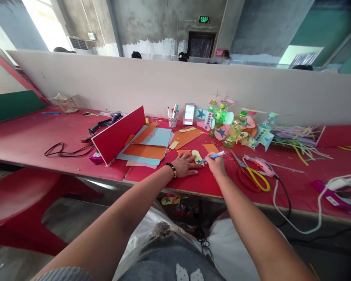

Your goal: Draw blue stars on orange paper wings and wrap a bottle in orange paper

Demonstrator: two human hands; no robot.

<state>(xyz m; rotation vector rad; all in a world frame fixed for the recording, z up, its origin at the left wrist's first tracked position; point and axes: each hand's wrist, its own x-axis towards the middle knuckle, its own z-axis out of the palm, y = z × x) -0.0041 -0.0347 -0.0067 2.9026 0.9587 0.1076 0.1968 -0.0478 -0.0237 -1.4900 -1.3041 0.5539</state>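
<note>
Blue marker angled right over the pale-yellow paper cutout!
The cutout's on the red counter, left hand flat at its edge, fingers spread, right hand gripping the marker; scissors lie off right.

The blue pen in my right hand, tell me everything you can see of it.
The pen is slim and straight, with a light blue barrel that looks like plastic and a darker far end. The right hand grips it near its writing end. It lies at a slant, that end pointing left and slightly down, by the blue star on a pale yellow paper cutout on the red table. Whether the tip touches the paper is too small to tell.
</note>
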